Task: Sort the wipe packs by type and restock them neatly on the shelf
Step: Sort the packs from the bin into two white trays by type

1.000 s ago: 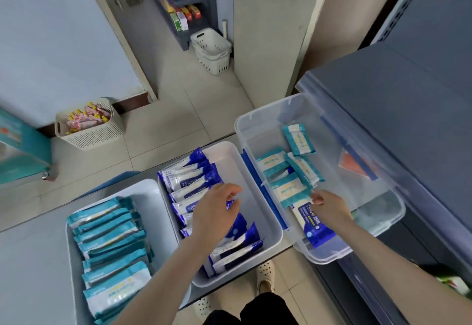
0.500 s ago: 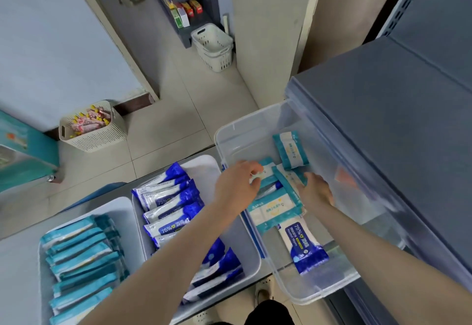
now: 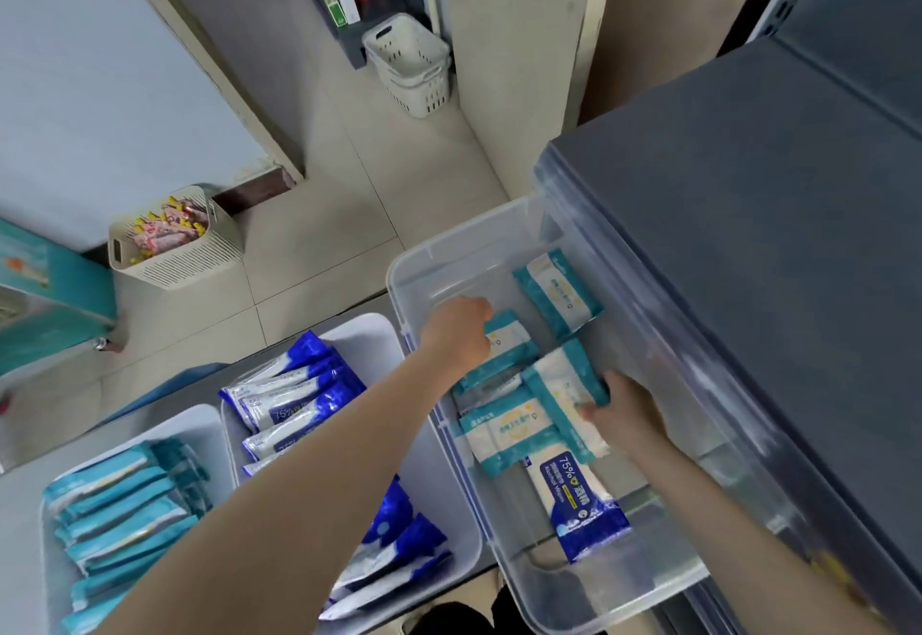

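In the clear bin (image 3: 424,255), left grip (image 3: 461,330) clamps one teal pack (image 3: 506,345), right grip (image 3: 623,410) another pack (image 3: 561,380)

Both bare forearms reach forward: the left stretches long from the lower left, the right comes in short from the lower right. Left hand (image 3: 461,330) is knuckles up, fingers curled over the end of a teal wipe pack (image 3: 511,342). Right hand (image 3: 626,410) pinches a second teal pack (image 3: 564,380) by its edge.

Baskets on the tiled floor (image 3: 324,235)
At ten o'clock a beige basket (image 3: 174,260) holds pink packets (image 3: 169,230), near a teal cabinet (image 3: 50,295); at twelve o'clock a white basket (image 3: 414,71) stands beside a dark rack (image 3: 359,1).
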